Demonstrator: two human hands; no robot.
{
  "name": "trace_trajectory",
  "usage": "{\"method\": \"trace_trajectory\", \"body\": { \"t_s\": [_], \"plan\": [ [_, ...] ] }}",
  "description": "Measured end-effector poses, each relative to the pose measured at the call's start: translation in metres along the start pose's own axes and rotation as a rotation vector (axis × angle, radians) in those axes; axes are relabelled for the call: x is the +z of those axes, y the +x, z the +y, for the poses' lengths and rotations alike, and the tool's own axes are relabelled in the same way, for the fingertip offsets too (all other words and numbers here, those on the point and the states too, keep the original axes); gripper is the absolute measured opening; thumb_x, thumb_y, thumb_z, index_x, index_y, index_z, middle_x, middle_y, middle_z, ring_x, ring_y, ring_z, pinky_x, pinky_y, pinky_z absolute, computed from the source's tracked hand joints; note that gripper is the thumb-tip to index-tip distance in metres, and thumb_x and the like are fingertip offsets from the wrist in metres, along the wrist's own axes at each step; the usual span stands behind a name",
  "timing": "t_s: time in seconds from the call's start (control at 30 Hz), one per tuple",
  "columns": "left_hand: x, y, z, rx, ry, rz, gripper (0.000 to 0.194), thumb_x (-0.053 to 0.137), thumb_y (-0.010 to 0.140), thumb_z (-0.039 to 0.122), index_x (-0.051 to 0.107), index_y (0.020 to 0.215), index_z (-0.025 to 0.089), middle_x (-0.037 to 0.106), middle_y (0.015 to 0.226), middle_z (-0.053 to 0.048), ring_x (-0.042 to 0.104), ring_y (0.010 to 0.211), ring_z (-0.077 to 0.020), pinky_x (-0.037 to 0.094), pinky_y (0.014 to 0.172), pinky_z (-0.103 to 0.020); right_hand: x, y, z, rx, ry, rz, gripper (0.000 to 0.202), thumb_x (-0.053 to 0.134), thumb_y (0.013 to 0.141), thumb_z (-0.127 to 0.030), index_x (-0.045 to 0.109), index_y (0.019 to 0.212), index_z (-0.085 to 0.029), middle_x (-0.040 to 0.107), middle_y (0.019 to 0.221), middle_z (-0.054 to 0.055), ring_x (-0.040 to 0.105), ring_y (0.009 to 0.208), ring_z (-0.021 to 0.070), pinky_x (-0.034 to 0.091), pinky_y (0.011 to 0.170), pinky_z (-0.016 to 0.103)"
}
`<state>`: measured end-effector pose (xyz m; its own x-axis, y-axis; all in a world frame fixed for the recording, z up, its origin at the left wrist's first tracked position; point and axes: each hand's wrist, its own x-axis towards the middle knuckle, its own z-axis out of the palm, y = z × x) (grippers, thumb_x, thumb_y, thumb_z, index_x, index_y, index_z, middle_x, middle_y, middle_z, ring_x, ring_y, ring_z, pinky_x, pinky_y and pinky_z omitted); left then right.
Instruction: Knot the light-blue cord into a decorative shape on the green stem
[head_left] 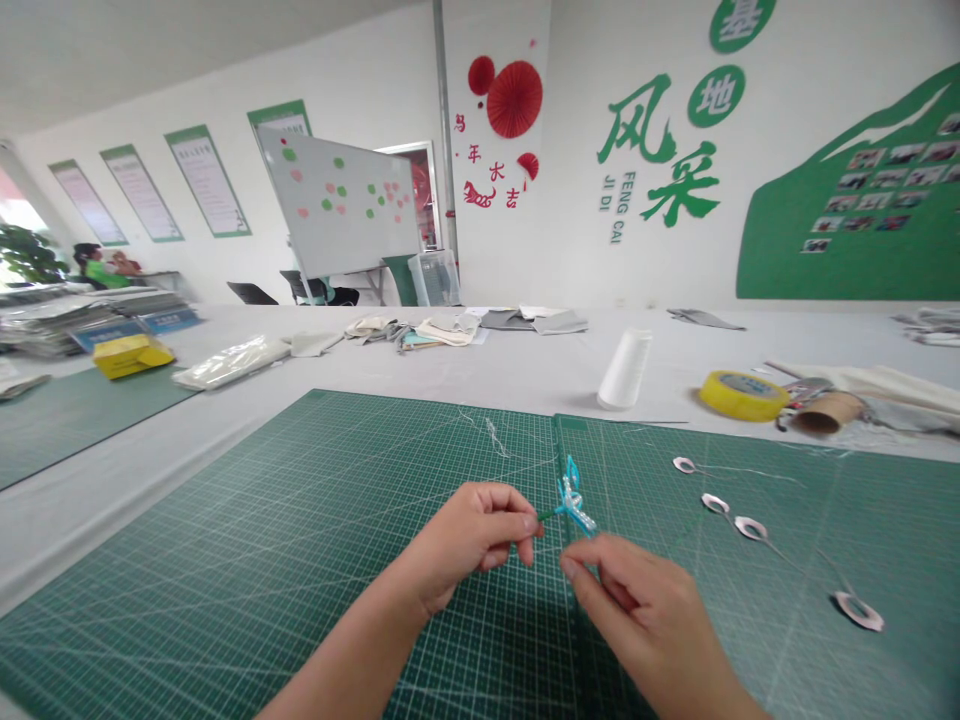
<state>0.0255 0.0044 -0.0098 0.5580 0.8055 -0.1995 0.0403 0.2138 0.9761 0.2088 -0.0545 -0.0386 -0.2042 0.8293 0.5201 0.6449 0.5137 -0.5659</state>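
Between the thumb and fingers of my left hand [487, 530] is the green stem of a small blue craft flower [574, 503]. Its looped petals carry clear or silvery beads and point right and upward, above the cutting mat [300, 560]. My right hand [645, 610] is just below and right of the flower, thumb and forefinger closed in a pinch. One petal reaches its forefinger; whatever lies in the pinch is too small to make out. To the right, several pale pink oval rings [751, 528] with thin wire or thread tails lie on the mat.
Loose white thread [495, 437] lies at the mat's far edge. Behind stand a white thread cone [625, 370], yellow tape [742, 396] and a cardboard tube [827, 412]. Fabric pieces [446, 328], a plastic-wrapped packet [232, 362] and a yellow box [133, 355] lie farther back. A person [97, 268] sits far left.
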Motion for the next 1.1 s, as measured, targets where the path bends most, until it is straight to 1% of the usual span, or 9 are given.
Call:
{"method": "trace_trajectory", "body": {
  "t_s": [0.1,0.23,0.37,0.47,0.63,0.8,0.87,0.93,1.1],
  "plan": [
    [0.001,-0.001,0.002,-0.003,-0.017,-0.018,0.015,0.060,0.078,0.026,0.056,0.074,0.013,0.058,0.061,0.002,0.029,0.040,-0.0023,0.016,0.041,-0.019,0.001,0.001,0.001,0.124,0.073,-0.028,0.025,0.049,0.088,-0.030,0.065,0.070,-0.021,0.045,0.052,-0.004,0.041,0.045,0.0126,0.032,0.046,0.023],
    [0.001,-0.002,0.002,-0.003,-0.036,-0.056,0.013,0.062,0.077,0.025,0.057,0.075,0.013,0.059,0.060,0.003,0.028,0.040,-0.0024,0.015,0.041,-0.019,0.003,0.002,0.006,0.315,0.275,-0.106,0.029,0.050,0.086,-0.037,0.062,0.067,-0.020,0.035,0.053,-0.006,0.034,0.049,0.0121,0.027,0.047,0.023],
    [0.000,-0.002,0.000,0.009,-0.028,-0.089,0.014,0.063,0.078,0.026,0.060,0.077,0.013,0.060,0.060,0.002,0.029,0.041,-0.0028,0.016,0.041,-0.018,0.005,0.004,0.013,0.384,0.484,-0.138,0.029,0.055,0.083,-0.039,0.058,0.064,-0.019,0.031,0.057,-0.006,0.028,0.053,0.0117,0.024,0.049,0.024],
    [-0.001,-0.002,0.000,0.018,-0.035,-0.105,0.014,0.063,0.079,0.026,0.061,0.078,0.012,0.060,0.060,0.002,0.029,0.041,-0.0026,0.016,0.041,-0.018,0.005,0.006,0.015,0.396,0.589,-0.144,0.028,0.058,0.082,-0.039,0.059,0.064,-0.018,0.034,0.057,-0.005,0.028,0.054,0.0115,0.024,0.050,0.024],
    [0.000,-0.004,0.003,0.000,-0.010,-0.131,0.013,0.063,0.078,0.026,0.063,0.078,0.013,0.061,0.059,0.002,0.031,0.040,-0.0031,0.018,0.041,-0.019,0.003,0.010,0.018,0.439,0.695,-0.144,0.025,0.065,0.077,-0.039,0.066,0.066,-0.017,0.050,0.061,-0.002,0.039,0.058,0.0125,0.033,0.056,0.025],
    [0.000,-0.005,0.001,-0.052,0.019,-0.243,0.011,0.066,0.075,0.025,0.067,0.076,0.014,0.062,0.057,0.002,0.035,0.041,-0.0041,0.021,0.043,-0.020,0.004,0.012,0.022,0.568,0.770,-0.199,0.020,0.072,0.067,-0.033,0.065,0.060,-0.016,0.052,0.054,-0.004,0.039,0.050,0.0100,0.033,0.050,0.023],
    [-0.001,-0.005,-0.001,-0.078,0.011,-0.305,0.009,0.066,0.074,0.023,0.068,0.076,0.015,0.062,0.058,0.002,0.039,0.042,-0.0044,0.022,0.044,-0.020,0.005,0.012,0.024,0.572,0.781,-0.230,0.024,0.071,0.069,-0.036,0.065,0.060,-0.015,0.052,0.051,-0.004,0.039,0.048,0.0093,0.033,0.049,0.022],
    [-0.002,-0.006,-0.004,-0.109,0.024,-0.360,0.008,0.066,0.074,0.022,0.069,0.077,0.015,0.063,0.059,0.002,0.043,0.044,-0.0051,0.024,0.045,-0.020,0.006,0.011,0.026,0.534,0.791,-0.274,0.028,0.071,0.070,-0.040,0.066,0.060,-0.014,0.051,0.050,-0.003,0.039,0.047,0.0092,0.032,0.048,0.022],
    [-0.001,-0.010,-0.004,-0.144,0.173,-0.456,0.006,0.065,0.073,0.020,0.070,0.073,0.018,0.060,0.054,0.005,0.047,0.048,-0.0071,0.032,0.053,-0.020,0.009,0.008,0.036,0.436,0.739,-0.384,0.033,0.071,0.071,-0.046,0.068,0.064,-0.014,0.046,0.050,-0.005,0.037,0.049,0.0094,0.029,0.049,0.023]
  ]
}}
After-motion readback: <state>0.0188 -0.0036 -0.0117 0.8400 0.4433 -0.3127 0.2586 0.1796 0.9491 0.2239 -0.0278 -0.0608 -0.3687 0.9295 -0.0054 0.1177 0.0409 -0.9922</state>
